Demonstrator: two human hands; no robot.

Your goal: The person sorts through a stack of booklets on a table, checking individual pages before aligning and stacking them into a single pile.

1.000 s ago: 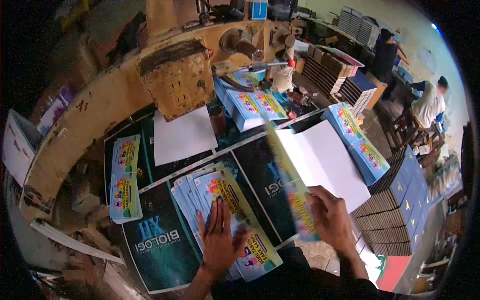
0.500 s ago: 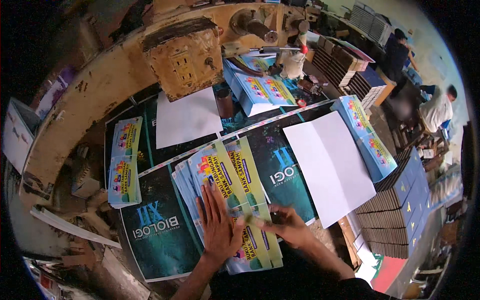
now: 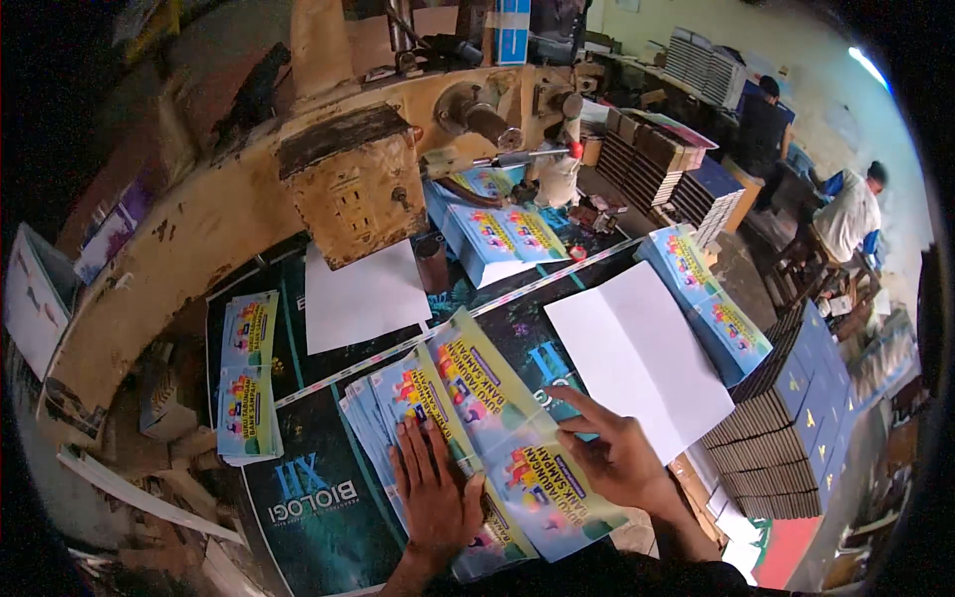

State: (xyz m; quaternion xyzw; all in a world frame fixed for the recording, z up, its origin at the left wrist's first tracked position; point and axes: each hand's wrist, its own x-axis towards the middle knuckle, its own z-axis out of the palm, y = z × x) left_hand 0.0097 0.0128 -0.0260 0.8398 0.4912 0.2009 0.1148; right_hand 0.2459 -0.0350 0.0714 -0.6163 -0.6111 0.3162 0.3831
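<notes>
My left hand (image 3: 435, 495) lies flat, fingers stretched and slightly apart, on a fanned stack of printed booklet covers (image 3: 408, 383) in blue and yellow. At the right of the stack my right hand (image 3: 619, 453) grips the right edge of a printed cover sheet (image 3: 537, 478). That sheet is shifted to the right and overlaps the stack; its lower right corner lifts a little. My right thumb is partly hidden. Beneath everything lies a dark teal printed sheet (image 3: 338, 512) covering the work surface.
More covers (image 3: 247, 398) lie at the left, others (image 3: 497, 234) at the back and right (image 3: 711, 308). White sheets (image 3: 642, 363) rest beside them. A rusty machine box (image 3: 353, 199) rises behind. Bound-book stacks (image 3: 776, 428) stand right; two people (image 3: 851, 219) sit far right.
My right hand has moved right and drawn the cover sheet outward, exposing more of it. The left hand stays on the stack. The whole view has tilted up slightly.
</notes>
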